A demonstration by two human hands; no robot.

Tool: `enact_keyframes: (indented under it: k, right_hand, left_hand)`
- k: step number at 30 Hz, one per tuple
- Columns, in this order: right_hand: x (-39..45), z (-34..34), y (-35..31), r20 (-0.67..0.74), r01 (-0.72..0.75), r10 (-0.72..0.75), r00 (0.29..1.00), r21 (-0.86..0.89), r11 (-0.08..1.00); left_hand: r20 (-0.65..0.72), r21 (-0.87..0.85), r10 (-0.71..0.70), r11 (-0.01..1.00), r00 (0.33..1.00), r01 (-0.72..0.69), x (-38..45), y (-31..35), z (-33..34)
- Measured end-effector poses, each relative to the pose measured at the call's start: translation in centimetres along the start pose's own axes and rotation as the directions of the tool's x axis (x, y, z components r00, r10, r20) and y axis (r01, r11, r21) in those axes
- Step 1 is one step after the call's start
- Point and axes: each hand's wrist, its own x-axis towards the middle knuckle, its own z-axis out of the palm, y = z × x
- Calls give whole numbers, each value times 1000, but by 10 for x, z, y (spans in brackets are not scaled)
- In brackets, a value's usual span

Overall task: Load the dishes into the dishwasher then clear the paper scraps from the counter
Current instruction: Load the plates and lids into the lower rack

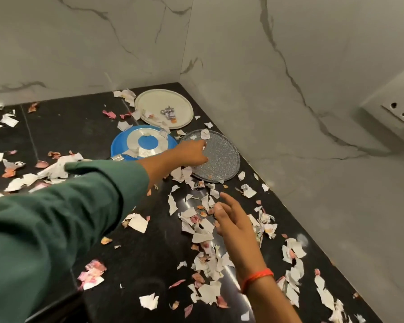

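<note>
Left arm in green sleeve point(56, 206) fully extended forward; left hand point(187, 151) palm down, fingers reaching out. Right hand point(233, 220) lower, open, fingers relaxed and spread. Red band point(257, 277) on right wrist.

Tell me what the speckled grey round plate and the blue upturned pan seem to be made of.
Speckled grey round plate: probably enamelled or stone-look coated metal, judging by the fine pale flecks and thin rolled rim; ceramic is possible. Blue upturned pan: likely coated metal, with glossy blue outside and a bare silvery ring on its base.
</note>
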Motion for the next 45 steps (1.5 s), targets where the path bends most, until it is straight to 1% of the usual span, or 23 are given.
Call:
enact_keyframes:
  k: [2,4,10,12,14,16,19,22,24,26,28,29,30,32,35,36,38,40,41,42,43,44,45]
  right_hand:
    - [1,0,9,7,-32,31,999,15,999]
    - [3,-1,17,9,-78,78,997,41,996]
    - [10,-19,38,-17,-173,174,985,55,983]
    - [12,-24,41,-34,-186,188,982,63,981]
    - [13,-29,42,-47,-187,191,980,68,980]
    - [15,-34,43,-54,-182,187,981,79,980]
    - [16,-39,42,-58,-185,192,980,114,976]
    - [13,-40,39,-57,-182,190,980,122,976]
    - [9,-38,37,-65,-171,179,982,115,979]
    - [4,-37,35,-77,-154,162,984,105,982]
    - [-2,-36,34,-75,-143,150,986,85,986]
    - [-4,-35,35,-76,-139,144,987,74,988]
    - [-7,-34,35,-78,-134,139,987,66,989]
    - [-12,-33,36,-87,-128,132,987,52,990]
    - [-22,-31,32,-110,-110,114,987,41,993]
    - [-25,-31,31,-115,-106,110,987,46,993]
    - [-32,-31,27,-126,-90,96,987,52,995]
    - [-40,-30,24,-136,-82,89,987,57,995]
    - [-44,-30,24,-144,-77,85,986,61,995]
    - [-47,-30,24,-150,-74,84,985,70,995]
    - [-50,-30,25,-159,-72,84,984,79,994]
    - [-53,-30,26,-174,-68,84,981,93,993]
    - [-57,-30,27,-197,-64,85,977,108,992]
  left_hand:
    - [-15,141,-24,990,1000,25,20,-5,-1]
    - [-54,238,-47,970,997,59,37,-11,-2]
    - [-151,278,-142,944,978,179,65,-18,-6]
    - [-177,216,-178,952,968,215,70,-18,-10]
    - [-168,78,-230,966,959,245,75,-17,-16]
    - [-110,-87,-273,960,956,265,77,-16,-26]
    - [-21,-284,-298,917,954,280,80,-14,-43]
    - [-8,-501,-201,848,980,170,64,-1,-62]
    - [-54,-614,-85,789,995,35,43,15,-73]
    - [-111,-665,58,738,992,-118,15,33,-79]
    - [-150,-632,250,720,956,-288,-12,44,-75]
    - [-132,-578,343,735,930,-353,-24,46,-72]
    - [-92,-493,419,769,903,-407,-35,46,-66]
    - [12,-280,499,833,866,-476,-48,45,-52]
    - [163,-87,531,848,832,-524,-64,42,-28]
    - [190,-30,536,841,823,-541,-67,41,-21]
    - [156,57,550,824,820,-563,-73,39,-11]
    - [30,81,567,819,823,-567,-81,38,-6]
    - [-45,58,564,825,824,-562,-87,38,-5]
    - [-117,-8,553,830,825,-557,-93,38,-4]
    - [-192,-119,520,830,832,-545,-103,38,-3]
    - [-261,-274,465,805,846,-527,-113,36,0]
    - [-317,-441,385,749,867,-494,-125,36,2]
